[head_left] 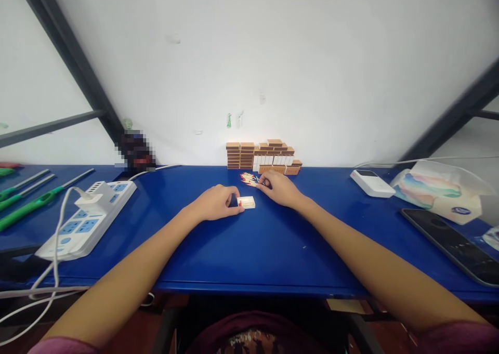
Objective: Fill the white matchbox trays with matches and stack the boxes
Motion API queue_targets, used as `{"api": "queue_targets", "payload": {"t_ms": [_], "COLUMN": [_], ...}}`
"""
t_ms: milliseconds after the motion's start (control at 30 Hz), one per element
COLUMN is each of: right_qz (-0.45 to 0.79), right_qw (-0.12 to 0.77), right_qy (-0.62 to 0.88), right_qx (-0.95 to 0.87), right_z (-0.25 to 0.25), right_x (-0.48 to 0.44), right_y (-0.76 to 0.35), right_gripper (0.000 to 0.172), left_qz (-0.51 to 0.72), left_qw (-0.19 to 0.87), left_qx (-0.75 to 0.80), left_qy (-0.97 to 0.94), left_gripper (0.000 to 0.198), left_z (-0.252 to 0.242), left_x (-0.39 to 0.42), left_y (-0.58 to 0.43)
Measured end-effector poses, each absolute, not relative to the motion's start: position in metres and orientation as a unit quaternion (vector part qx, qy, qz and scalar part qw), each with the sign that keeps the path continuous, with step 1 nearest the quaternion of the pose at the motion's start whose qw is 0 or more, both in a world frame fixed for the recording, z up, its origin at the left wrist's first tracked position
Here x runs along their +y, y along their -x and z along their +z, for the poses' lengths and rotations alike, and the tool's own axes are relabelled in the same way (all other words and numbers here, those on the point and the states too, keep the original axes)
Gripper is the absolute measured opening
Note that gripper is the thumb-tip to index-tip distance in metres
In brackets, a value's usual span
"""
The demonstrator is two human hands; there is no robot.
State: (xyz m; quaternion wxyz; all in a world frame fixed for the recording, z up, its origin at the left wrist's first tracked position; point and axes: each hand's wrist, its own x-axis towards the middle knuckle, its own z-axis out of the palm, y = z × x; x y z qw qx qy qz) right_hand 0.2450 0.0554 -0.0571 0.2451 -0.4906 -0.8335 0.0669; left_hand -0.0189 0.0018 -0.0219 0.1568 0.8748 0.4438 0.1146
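Observation:
My left hand [219, 202] grips the left end of a small white matchbox tray [246, 202] between thumb and fingers. A few matches with red heads lie in the tray, which rests on the blue table [249, 250]. Beyond it is a loose pile of red-tipped matches [248, 179]. My right hand [276, 187] is at the right side of this pile, thumb and fingertips pinched together. A pale match seems to be at the fingertips, but exactly what they hold is too small to make out.
Stacked brown and white matchboxes [268, 156] stand against the wall. At left are a power strip [88, 224] with white cables and green-handled long rods [35, 208]. At right lie a white device [372, 183], a tissue pack [436, 190] and a phone [452, 242].

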Motion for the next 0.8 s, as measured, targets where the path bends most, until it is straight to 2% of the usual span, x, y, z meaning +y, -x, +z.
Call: {"api": "queue_targets", "payload": {"t_ms": [433, 700, 800], "right_qz": [0.089, 0.119, 0.154], "right_qw": [0.169, 0.265, 0.267], "right_qy": [0.515, 0.432, 0.399], "right_qx": [-0.836, -0.854, -0.864], "right_z": [-0.054, -0.04, -0.03], "right_x": [0.058, 0.044, 0.029], "right_y": [-0.246, -0.247, -0.239], "right_gripper": [0.014, 0.013, 0.017], "left_qz": [0.109, 0.115, 0.118], "left_qw": [0.16, 0.164, 0.16], "left_qx": [0.445, 0.443, 0.439], "left_qy": [-0.874, -0.874, -0.876], "left_gripper": [0.04, 0.039, 0.038], "left_z": [-0.022, -0.022, -0.023], "left_x": [0.002, 0.003, 0.004], "left_y": [0.019, 0.02, 0.02]}}
